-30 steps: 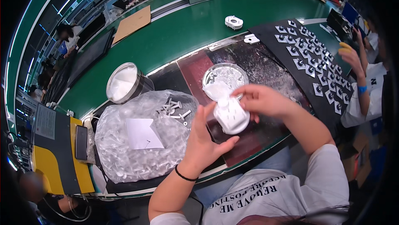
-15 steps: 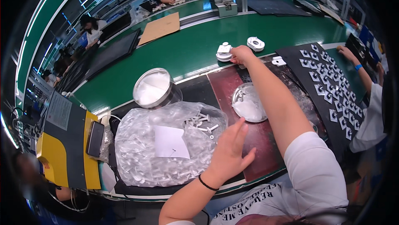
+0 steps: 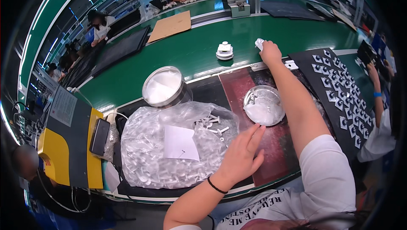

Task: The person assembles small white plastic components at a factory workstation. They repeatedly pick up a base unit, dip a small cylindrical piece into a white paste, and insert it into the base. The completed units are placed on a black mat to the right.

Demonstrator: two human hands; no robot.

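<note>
Out over the green work surface (image 3: 178, 47), my right hand (image 3: 270, 53) is closed on a white plastic housing (image 3: 259, 43), which is tipped on edge. A small stack of white round parts (image 3: 224, 51) stands on the green surface to the left of that hand. My left hand (image 3: 242, 155) holds nothing, its fingers stretched out. Its fingertips are by the near rim of a round metal dish (image 3: 271, 124) with white, greasy-looking matter inside. Beside that hand lies a clear plastic bag (image 3: 144, 162) of many small white plastic parts, with a paper slip (image 3: 181, 143) on top.
A metal tin (image 3: 180, 95) of white matter leans behind the bag. At left stands a yellow and grey machine (image 3: 72, 145). A black board (image 3: 326, 115) with rows of small white pieces lies at right, near another person's arm (image 3: 375, 81). Cardboard (image 3: 170, 27) lies farther back.
My right hand has left the stack of white parts and moved right. It has taken hold of the white housing, now tipped up. My left hand has hardly moved.
</note>
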